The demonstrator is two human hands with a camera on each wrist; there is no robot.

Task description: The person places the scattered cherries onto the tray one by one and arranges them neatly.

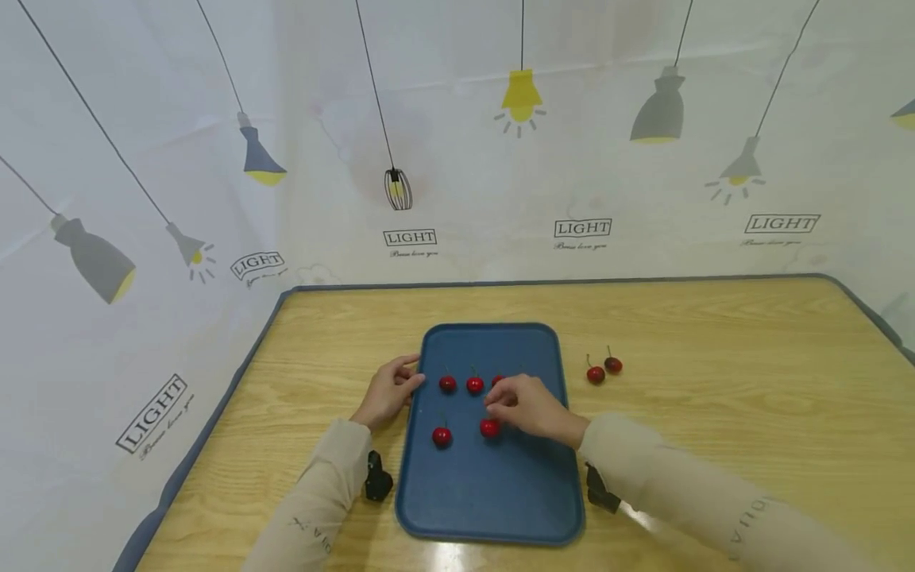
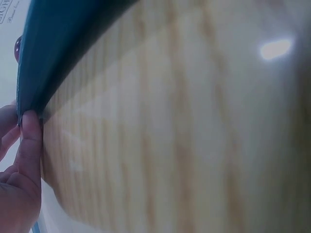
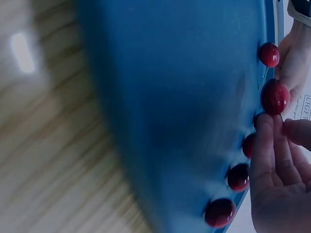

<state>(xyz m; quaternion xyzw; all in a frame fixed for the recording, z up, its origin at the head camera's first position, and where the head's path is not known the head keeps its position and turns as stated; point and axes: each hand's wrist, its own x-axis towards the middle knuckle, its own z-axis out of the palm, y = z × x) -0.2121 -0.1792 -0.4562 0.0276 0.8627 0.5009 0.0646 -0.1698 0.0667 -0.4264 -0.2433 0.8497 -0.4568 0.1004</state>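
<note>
My right hand (image 1: 527,407) is over the blue tray (image 1: 493,500), thumb and fingertips pinching the stem of a red cherry (image 1: 489,428). In the right wrist view that cherry (image 3: 275,97) hangs just beyond the fingertips; whether it touches the tray I cannot tell. My left hand (image 1: 388,391) holds the tray's left rim, with fingers on both sides of the edge in the left wrist view. A row of several cherries (image 1: 475,385) lies across the tray, partly hidden behind the right hand. Another cherry (image 1: 442,436) lies nearer, left of the pinched one.
Two more cherries (image 1: 596,374) lie on the wooden table (image 1: 700,381), right of the tray. A black device (image 1: 377,477) sits under the left wrist, another (image 1: 602,488) under the right. Behind the table hangs a curtain (image 1: 472,159) printed with lamps.
</note>
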